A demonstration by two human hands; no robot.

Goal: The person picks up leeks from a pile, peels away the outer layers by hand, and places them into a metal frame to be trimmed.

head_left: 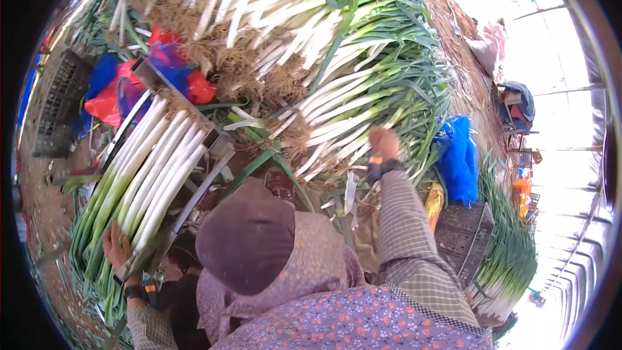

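My left hand (116, 247) lies with fingers spread against the green leaves of a row of long green onions (152, 172). Their white ends lean up and to the right, inside a metal frame (194, 201). Over on the right, my right hand (385, 145) is at the lower edge of a large pile of green onions (350, 97), among or just above the stalks. Its fingers point away from me and are mostly hidden, so I cannot make out a grip. Shaggy brown roots show at the pile's left side.
A black crate (61, 104) stands at the left beside red and blue bags (113, 97). Right of my right arm are a blue bag (457, 159), another dark crate (463, 233) and more green onions (508, 266). A shoe (279, 183) is near the middle.
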